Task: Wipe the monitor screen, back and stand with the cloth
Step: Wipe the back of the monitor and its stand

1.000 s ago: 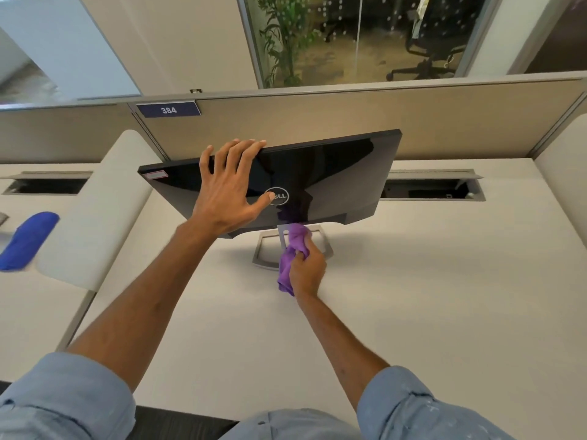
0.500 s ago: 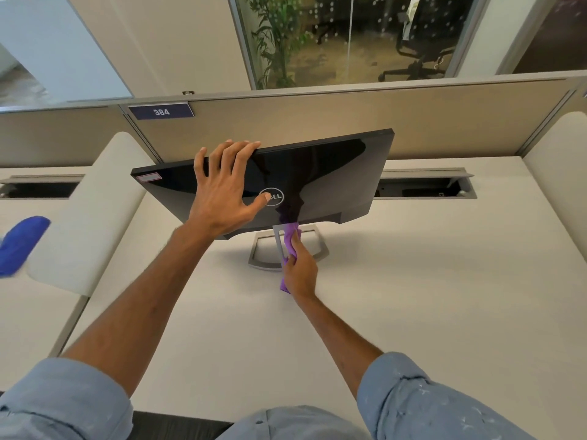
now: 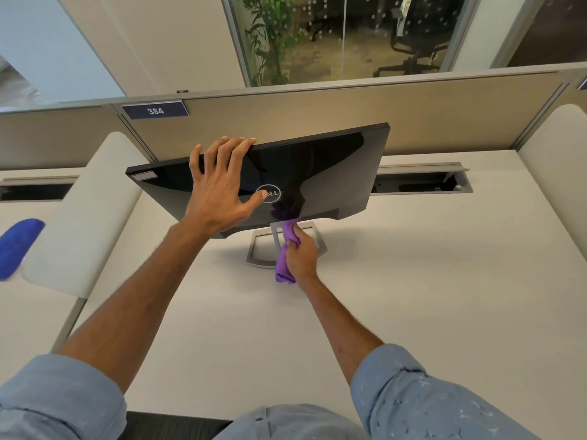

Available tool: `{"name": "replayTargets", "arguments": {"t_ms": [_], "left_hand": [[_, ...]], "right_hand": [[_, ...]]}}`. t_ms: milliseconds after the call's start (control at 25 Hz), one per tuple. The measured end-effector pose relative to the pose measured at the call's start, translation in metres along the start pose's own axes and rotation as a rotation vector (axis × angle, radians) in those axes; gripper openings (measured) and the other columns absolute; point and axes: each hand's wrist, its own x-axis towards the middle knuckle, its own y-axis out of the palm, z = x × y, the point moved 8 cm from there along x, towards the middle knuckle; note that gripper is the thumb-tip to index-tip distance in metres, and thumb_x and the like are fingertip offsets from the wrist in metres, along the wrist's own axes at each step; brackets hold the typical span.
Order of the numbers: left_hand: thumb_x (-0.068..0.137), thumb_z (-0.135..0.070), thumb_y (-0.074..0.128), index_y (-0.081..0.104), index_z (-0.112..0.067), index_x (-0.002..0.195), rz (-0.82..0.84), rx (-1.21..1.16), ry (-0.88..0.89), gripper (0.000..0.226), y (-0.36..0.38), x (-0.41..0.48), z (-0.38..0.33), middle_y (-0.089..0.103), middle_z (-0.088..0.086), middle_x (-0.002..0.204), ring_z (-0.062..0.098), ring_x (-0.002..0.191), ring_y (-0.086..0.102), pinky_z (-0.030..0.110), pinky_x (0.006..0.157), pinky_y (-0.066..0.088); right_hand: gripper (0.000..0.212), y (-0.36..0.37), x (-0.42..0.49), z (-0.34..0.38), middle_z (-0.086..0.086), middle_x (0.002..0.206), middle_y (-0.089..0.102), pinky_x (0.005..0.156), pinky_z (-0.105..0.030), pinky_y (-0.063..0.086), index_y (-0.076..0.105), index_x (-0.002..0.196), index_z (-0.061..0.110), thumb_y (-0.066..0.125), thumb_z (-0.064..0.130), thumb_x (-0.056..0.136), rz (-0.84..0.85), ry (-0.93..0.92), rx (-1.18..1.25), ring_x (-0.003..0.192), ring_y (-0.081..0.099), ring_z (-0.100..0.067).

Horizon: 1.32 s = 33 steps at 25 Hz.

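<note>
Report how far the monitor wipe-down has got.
Done: unclear; the monitor shows its glossy back to the camera and its screen is hidden. In hand: the right hand presses the purple cloth to the neck of the stand; the left hand steadies the monitor. Left: likely the stand's base.

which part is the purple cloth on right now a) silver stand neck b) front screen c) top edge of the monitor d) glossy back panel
a: the right hand grips the purple cloth against the silver stand neck, just under the lower edge of the monitor.
</note>
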Motion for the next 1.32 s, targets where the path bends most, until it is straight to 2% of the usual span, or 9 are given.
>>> {"name": "replayTargets", "arguments": {"t_ms": [360, 520, 640, 800, 880, 960, 1080, 1200, 1320], "left_hand": [[0.091, -0.071, 0.055, 0.030, -0.028, 0.167, -0.019, -0.005, 0.002, 0.090, -0.001, 0.003, 0.000, 0.033, 0.005, 0.170, 0.034, 0.165, 0.019, 0.065, 0.133, 0.001], [0.091, -0.070, 0.055, 0.031, -0.028, 0.167, -0.022, -0.013, -0.004, 0.091, -0.001, 0.003, 0.000, 0.033, 0.004, 0.170, 0.033, 0.165, 0.018, 0.065, 0.133, 0.002], [0.091, -0.070, 0.055, 0.031, -0.028, 0.167, -0.014, -0.009, -0.006, 0.091, 0.000, 0.002, 0.000, 0.033, 0.004, 0.170, 0.032, 0.165, 0.018, 0.064, 0.133, 0.001], [0.092, -0.070, 0.056, 0.030, -0.028, 0.168, -0.017, -0.012, 0.005, 0.091, -0.002, -0.001, 0.000, 0.033, 0.003, 0.170, 0.031, 0.165, 0.018, 0.063, 0.133, 0.002], [0.092, -0.070, 0.055, 0.030, -0.028, 0.168, -0.014, -0.016, 0.003, 0.091, -0.001, -0.001, 0.000, 0.033, 0.003, 0.170, 0.030, 0.165, 0.018, 0.063, 0.133, 0.002], [0.091, -0.070, 0.056, 0.030, -0.029, 0.168, -0.021, -0.016, -0.008, 0.091, 0.000, 0.001, 0.001, 0.033, 0.003, 0.169, 0.030, 0.166, 0.018, 0.062, 0.134, 0.001], [0.091, -0.070, 0.057, 0.031, -0.028, 0.167, -0.037, -0.019, -0.006, 0.090, 0.001, 0.003, 0.001, 0.034, 0.003, 0.169, 0.031, 0.165, 0.019, 0.064, 0.133, 0.002], [0.092, -0.070, 0.057, 0.031, -0.028, 0.167, -0.038, -0.016, -0.018, 0.090, 0.001, 0.002, 0.000, 0.034, 0.003, 0.168, 0.031, 0.166, 0.018, 0.064, 0.133, 0.001], [0.091, -0.071, 0.056, 0.031, -0.028, 0.168, -0.030, -0.029, -0.009, 0.091, 0.001, 0.000, 0.000, 0.034, 0.004, 0.169, 0.031, 0.166, 0.017, 0.064, 0.133, 0.001]], "right_hand": [[0.040, -0.022, -0.017, -0.051, -0.008, 0.116, 0.074, 0.083, -0.032, 0.055, 0.067, 0.137, 0.019, 0.064, 0.008, 0.099, 0.246, -0.086, -0.448, 0.103, 0.069, -0.032], [0.045, -0.084, 0.011, -0.030, -0.003, 0.129, 0.073, 0.094, -0.026, 0.055, 0.064, 0.143, 0.017, 0.069, 0.010, 0.099, -0.031, -0.197, -0.471, 0.111, 0.069, -0.023], [0.056, -0.077, 0.034, -0.034, -0.002, 0.148, 0.062, 0.107, -0.035, 0.054, 0.053, 0.153, 0.018, 0.069, 0.015, 0.100, 0.060, -0.196, -0.618, 0.128, 0.063, -0.028], [0.050, -0.056, 0.052, -0.041, 0.002, 0.157, 0.052, 0.092, -0.007, 0.043, 0.045, 0.157, 0.022, 0.055, 0.027, 0.109, 0.246, -0.236, -0.861, 0.133, 0.058, -0.023], [0.046, -0.053, 0.049, -0.047, -0.004, 0.151, 0.057, 0.092, -0.019, 0.054, 0.048, 0.152, 0.019, 0.055, 0.033, 0.109, 0.214, -0.206, -1.019, 0.127, 0.062, -0.025], [0.063, -0.044, 0.039, -0.060, -0.009, 0.160, 0.046, 0.105, -0.036, 0.055, 0.035, 0.160, 0.012, 0.063, 0.024, 0.105, 0.250, -0.153, -1.035, 0.140, 0.054, -0.030], [0.086, -0.032, 0.013, -0.061, -0.010, 0.171, 0.028, 0.109, -0.039, 0.052, 0.019, 0.166, 0.009, 0.071, 0.015, 0.098, 0.151, -0.234, -1.080, 0.154, 0.038, -0.031], [0.082, -0.009, -0.021, -0.062, -0.010, 0.164, 0.042, 0.099, -0.038, 0.059, 0.030, 0.162, 0.011, 0.076, 0.016, 0.094, 0.217, -0.310, -1.081, 0.144, 0.051, -0.030], [0.054, -0.025, -0.032, -0.062, -0.007, 0.131, 0.069, 0.092, -0.039, 0.060, 0.056, 0.142, 0.019, 0.074, 0.014, 0.091, 0.301, -0.274, -0.992, 0.115, 0.069, -0.031]]}}
